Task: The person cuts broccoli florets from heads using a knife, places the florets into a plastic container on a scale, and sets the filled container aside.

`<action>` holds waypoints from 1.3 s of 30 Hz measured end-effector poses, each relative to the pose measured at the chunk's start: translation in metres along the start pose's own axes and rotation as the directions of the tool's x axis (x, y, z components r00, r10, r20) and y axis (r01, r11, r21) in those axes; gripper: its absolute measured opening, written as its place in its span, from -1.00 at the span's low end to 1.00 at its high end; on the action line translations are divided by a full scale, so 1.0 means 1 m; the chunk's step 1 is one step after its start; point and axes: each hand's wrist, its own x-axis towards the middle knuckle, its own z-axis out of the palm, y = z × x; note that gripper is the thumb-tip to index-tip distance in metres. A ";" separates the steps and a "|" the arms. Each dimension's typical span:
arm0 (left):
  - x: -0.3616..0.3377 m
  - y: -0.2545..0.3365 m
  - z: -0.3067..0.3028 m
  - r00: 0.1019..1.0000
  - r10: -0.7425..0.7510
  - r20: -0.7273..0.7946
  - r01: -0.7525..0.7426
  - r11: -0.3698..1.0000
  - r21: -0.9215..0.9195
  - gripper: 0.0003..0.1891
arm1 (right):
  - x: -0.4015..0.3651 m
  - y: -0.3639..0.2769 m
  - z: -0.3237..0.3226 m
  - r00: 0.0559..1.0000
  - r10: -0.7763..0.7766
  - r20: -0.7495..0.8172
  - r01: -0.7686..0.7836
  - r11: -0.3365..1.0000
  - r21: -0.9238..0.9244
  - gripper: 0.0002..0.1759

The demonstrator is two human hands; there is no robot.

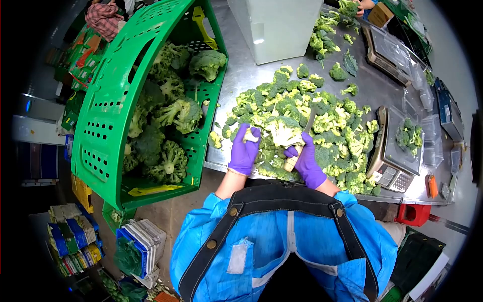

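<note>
My left hand (245,151), in a purple glove, has its fingers curled round a pale piece of broccoli (250,135). My right hand (308,162), gloved alike, grips a knife (291,162) by its light handle, blade pointing up and away from me. Between the two hands is a larger cut broccoli head (284,132), its pale stalk side showing, right by my right fingertips. Under and around both hands lies a wide heap of broccoli florets (347,146) on the metal table (229,83).
A green crate (118,108) of whole broccoli heads leans at the left. Behind the heap stands a grey bin (276,32). Scales (395,171), one bearing florets, and clear plastic trays (431,138) are at the right. Another person's hand (358,7) shows at the far edge.
</note>
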 end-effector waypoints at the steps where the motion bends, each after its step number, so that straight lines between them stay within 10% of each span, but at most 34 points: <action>1: -0.007 0.000 0.011 0.990 0.113 0.083 -0.136 0.915 0.379 -0.79 | -0.001 -0.004 -0.001 1.000 0.019 -0.021 -0.020 0.999 -0.026 -0.54; 3: -0.011 0.006 0.011 0.981 0.156 0.113 -0.190 0.688 0.700 -0.52 | -0.004 -0.018 0.020 0.987 -0.021 -0.160 -0.030 0.951 -0.308 -0.61; 5: -0.024 0.005 0.024 0.611 0.205 0.764 -0.661 -0.399 0.636 -0.31 | -0.005 -0.033 0.022 0.983 0.104 -0.152 -0.169 0.834 -0.525 -0.61; 7: -0.030 0.001 0.029 0.774 -0.150 0.615 -0.600 0.137 0.788 -0.26 | -0.006 -0.037 0.027 0.975 0.160 -0.153 -0.219 0.785 -0.579 -0.60; 10: -0.020 0.005 0.032 0.909 -0.222 0.352 -0.230 0.436 0.870 -0.47 | -0.006 -0.038 0.035 0.939 0.195 -0.283 -0.321 0.790 -0.522 -0.50; 14: -0.011 0.012 0.015 0.927 -0.286 0.245 0.165 0.893 0.419 -0.46 | -0.012 -0.031 0.045 0.880 -0.374 0.293 0.291 -0.064 -0.955 -0.60; 18: -0.013 0.011 0.007 0.918 -0.282 0.277 0.167 0.912 0.375 -0.47 | -0.023 -0.014 0.044 0.932 -0.202 0.300 0.252 -0.231 -0.940 -0.64; 28: -0.020 -0.005 0.014 0.986 -0.121 0.116 0.058 0.898 0.435 -0.53 | -0.008 0.001 0.032 0.936 -0.303 0.179 0.164 -0.075 -0.984 -0.66; 31: -0.016 -0.003 0.000 0.988 -0.120 0.093 0.062 0.876 0.478 -0.50 | -0.013 -0.002 0.036 0.877 -0.307 0.369 0.279 -0.300 -0.912 -0.64; 33: -0.019 0.002 0.003 0.870 0.089 0.484 -0.493 0.165 0.855 -0.48 | -0.011 -0.002 0.037 0.876 -0.304 0.374 0.271 -0.332 -0.904 -0.60; 34: -0.041 0.001 0.037 0.998 -0.028 0.054 -0.023 0.647 0.762 -0.50 | -0.010 0.000 0.035 0.877 -0.303 0.373 0.270 -0.331 -0.904 -0.60; 37: -0.031 -0.015 0.029 0.933 0.258 0.253 -0.360 0.617 0.700 -0.52 | -0.002 0.007 0.030 0.858 -0.394 0.330 0.216 -0.306 -0.927 -0.59; 39: -0.027 -0.013 0.022 0.897 0.278 0.345 -0.442 0.517 0.733 -0.53 | 0.003 0.003 0.034 0.969 -0.217 -0.115 -0.073 0.192 -0.979 -0.57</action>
